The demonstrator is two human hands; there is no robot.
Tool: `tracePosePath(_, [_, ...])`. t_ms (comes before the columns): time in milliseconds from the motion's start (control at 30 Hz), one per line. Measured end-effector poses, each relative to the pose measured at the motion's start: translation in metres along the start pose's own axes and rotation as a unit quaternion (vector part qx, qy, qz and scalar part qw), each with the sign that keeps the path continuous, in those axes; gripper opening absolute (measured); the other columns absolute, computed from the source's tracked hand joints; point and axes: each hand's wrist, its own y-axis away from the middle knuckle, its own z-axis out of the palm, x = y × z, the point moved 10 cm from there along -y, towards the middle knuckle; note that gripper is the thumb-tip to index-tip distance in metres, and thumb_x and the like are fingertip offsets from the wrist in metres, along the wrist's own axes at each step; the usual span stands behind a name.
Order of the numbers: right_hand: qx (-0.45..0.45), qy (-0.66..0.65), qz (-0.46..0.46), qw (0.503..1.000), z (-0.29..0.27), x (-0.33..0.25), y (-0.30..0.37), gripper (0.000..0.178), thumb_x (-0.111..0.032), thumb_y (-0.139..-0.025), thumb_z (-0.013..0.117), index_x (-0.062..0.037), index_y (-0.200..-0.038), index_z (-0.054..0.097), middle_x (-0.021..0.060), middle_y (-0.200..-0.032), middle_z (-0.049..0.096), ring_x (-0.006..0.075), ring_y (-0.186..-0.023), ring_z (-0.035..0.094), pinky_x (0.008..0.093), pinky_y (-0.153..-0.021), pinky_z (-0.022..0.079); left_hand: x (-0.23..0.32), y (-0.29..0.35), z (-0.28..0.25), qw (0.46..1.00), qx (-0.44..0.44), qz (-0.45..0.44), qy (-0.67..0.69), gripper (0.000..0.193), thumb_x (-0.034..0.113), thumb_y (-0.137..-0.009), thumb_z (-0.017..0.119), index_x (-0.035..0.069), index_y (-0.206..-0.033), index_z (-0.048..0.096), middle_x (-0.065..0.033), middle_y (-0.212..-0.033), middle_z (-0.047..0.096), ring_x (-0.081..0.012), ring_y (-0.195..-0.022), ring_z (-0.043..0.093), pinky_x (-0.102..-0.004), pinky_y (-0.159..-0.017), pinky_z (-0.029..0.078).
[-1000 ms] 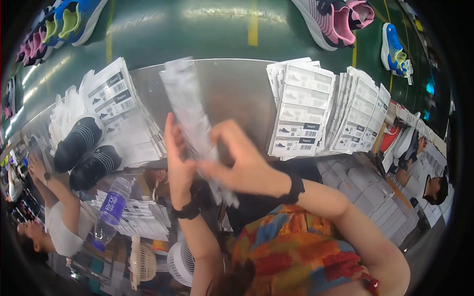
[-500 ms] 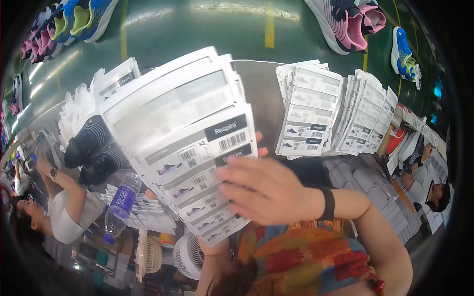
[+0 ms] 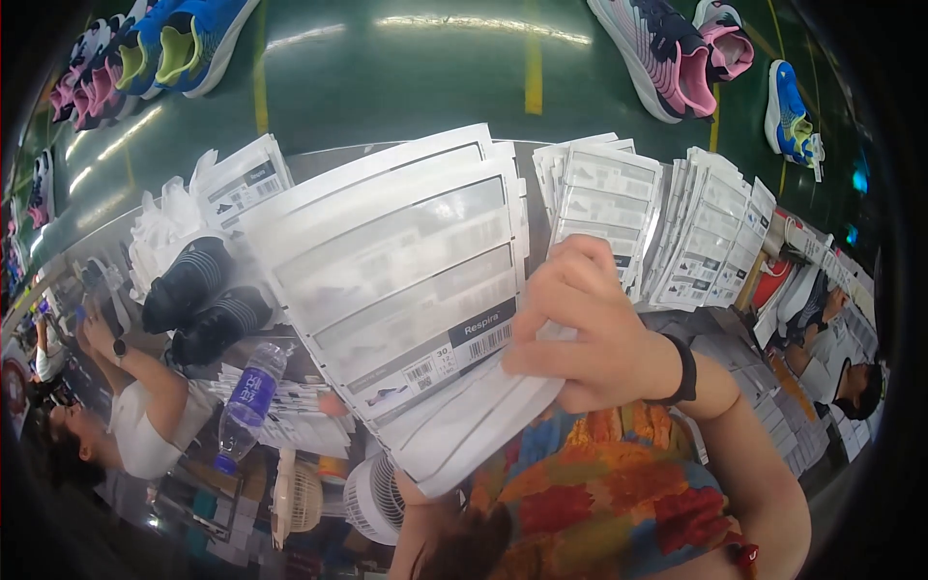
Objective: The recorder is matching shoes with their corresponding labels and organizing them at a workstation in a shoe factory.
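Observation:
A thick stack of printed label sheets (image 3: 387,261) is held up in front of me, tilted. My left hand (image 3: 334,404) supports it from beneath; only a fingertip shows at the stack's left edge, the rest being hidden. At the lower right edge, my right hand (image 3: 599,333) is closed with fingers pinched on a curled label sheet (image 3: 483,425), its pale side showing. A dark band circles the right wrist. Beyond that hand, two more piles lie on the grey table: one pile of label sheets (image 3: 604,193) and another label pile (image 3: 710,227) to its right.
At left are dark striped shoes (image 3: 188,290), crumpled white paper (image 3: 164,227) and a purple-labelled water bottle (image 3: 253,401). Colourful shoes (image 3: 677,68) stand on a green surface (image 3: 445,77) beyond the table. A fan (image 3: 377,498) is near my body; other people sit on both sides.
My right hand has gone from lying flat over the labels to pinching the sheet's edge and folding it back. The stack has shifted slightly right, showing different printed rows.

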Motion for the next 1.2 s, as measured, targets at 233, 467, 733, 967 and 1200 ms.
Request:
tracePosePath(233, [0.060,0.052,0.063,0.995,-0.017,0.012,-0.013,0.050,-0.015,-0.069,0.079,-0.0095,-0.116,0.062,0.0148,-0.128,0.052,0.0338,-0.114,0.050,0.0449,-0.097,0.040,0.006,0.002,0.006,0.999,-0.022,0.030,0.019,0.113,0.064,-0.074,0.070,-0.003,-0.151,0.021,-0.0289,-0.150,0.031,-0.0399,-0.135,0.039,-0.0453,-0.107,0.041])
tracePosePath(467, [0.088,-0.373,0.346,0.856,0.074,0.140,0.009,0.084,-0.030,-0.087,0.074,0.0047,-0.146,0.026,0.0247,-0.140,0.042,0.0343,-0.131,0.044,0.0391,-0.106,0.039,0.045,-0.057,-0.024,0.506,0.231,0.209,-0.804,0.116,0.043,-0.057,0.088,-0.006,-0.146,0.031,-0.0365,-0.141,0.031,-0.0501,-0.126,0.039,-0.0546,-0.105,0.034])
tracePosePath(733, [0.111,0.145,0.200,0.963,0.037,0.157,-0.034,0.056,-0.017,-0.077,0.076,0.0033,-0.124,0.051,0.0165,-0.107,0.053,0.0333,-0.102,0.052,0.0403,-0.084,0.046,0.050,-0.058,-0.049,0.495,0.257,0.230,-0.797,0.080,0.020,-0.077,0.081,-0.002,-0.142,0.041,-0.0286,-0.144,0.032,-0.0452,-0.131,0.036,-0.0528,-0.105,0.035])
tracePosePath(967, [0.129,0.118,0.156,0.972,0.045,0.171,-0.025,0.020,0.003,-0.072,0.070,-0.0019,-0.090,0.060,0.0104,-0.090,0.051,0.0286,-0.086,0.052,0.0369,-0.071,0.046,0.069,-0.054,-0.072,0.532,0.289,0.239,-0.759,0.077,0.012,-0.075,0.080,-0.004,-0.140,0.042,-0.0270,-0.144,0.036,-0.0435,-0.132,0.040,-0.0474,-0.104,0.041])
tracePosePath(1200, [0.012,-0.191,0.070,0.979,0.041,0.107,-0.006,0.018,0.008,-0.072,0.066,-0.0026,-0.087,0.064,0.0090,-0.089,0.061,0.0219,-0.075,0.061,0.0306,-0.063,0.049,0.083,-0.050,-0.082,0.637,0.157,0.294,-0.695,0.056,0.006,-0.077,0.071,0.001,-0.130,0.053,-0.0134,-0.119,0.058,-0.0331,-0.126,0.048,-0.0431,-0.097,0.043])
